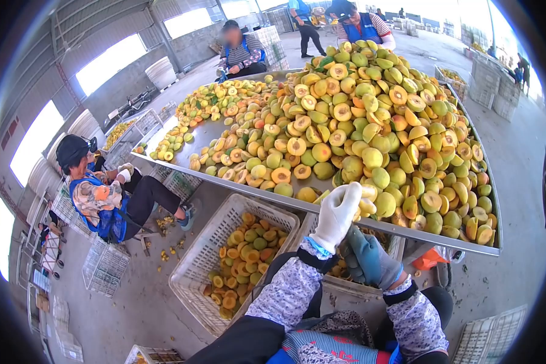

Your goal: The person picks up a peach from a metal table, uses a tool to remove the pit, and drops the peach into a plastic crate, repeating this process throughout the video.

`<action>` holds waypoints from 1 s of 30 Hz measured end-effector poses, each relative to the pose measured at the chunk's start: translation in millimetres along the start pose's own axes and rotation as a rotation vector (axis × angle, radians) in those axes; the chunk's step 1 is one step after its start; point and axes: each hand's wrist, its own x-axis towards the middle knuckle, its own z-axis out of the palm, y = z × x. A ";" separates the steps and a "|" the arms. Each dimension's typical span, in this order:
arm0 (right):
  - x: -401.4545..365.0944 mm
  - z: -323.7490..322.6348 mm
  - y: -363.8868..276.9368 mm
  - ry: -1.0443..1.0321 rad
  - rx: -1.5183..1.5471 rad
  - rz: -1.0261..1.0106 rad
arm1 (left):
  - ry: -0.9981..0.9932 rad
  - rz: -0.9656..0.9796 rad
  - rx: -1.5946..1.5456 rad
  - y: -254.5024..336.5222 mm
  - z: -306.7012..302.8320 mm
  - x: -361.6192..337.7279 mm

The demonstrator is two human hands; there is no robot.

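My left hand (338, 217), in a white glove, is closed at the near edge of the metal table (267, 195). Its fingertips meet a pale yellow apricot piece (366, 207), which they seem to grip; the glove partly hides the contact. Just below the table rim, my right hand (375, 259) in a blue-grey glove has its fingers curled inward. Whatever those fingers hold is hidden. Heaped on the table are apricots (346, 130), many of them cut in halves. Behind my right hand stands a white crate (396, 247) with fruit in it.
A white plastic crate (194, 267) of apricot halves stands left of my knees. A person (106, 200) sits at the left, and others sit behind the table. Stacked crates (494, 85) stand far right; another crate (491, 337) lies at lower right.
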 end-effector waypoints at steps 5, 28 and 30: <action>-2.6 -15.2 4.0 -0.277 0.196 0.042 | -0.287 -0.031 -0.031 19.8 -16.2 -0.7; -6.9 -13.3 16.0 -0.218 0.096 -0.033 | -0.094 0.082 -0.463 -4.9 1.6 -11.7; 3.1 -9.7 27.7 0.000 -0.188 -0.275 | 0.025 0.018 -0.596 -8.2 0.4 -7.7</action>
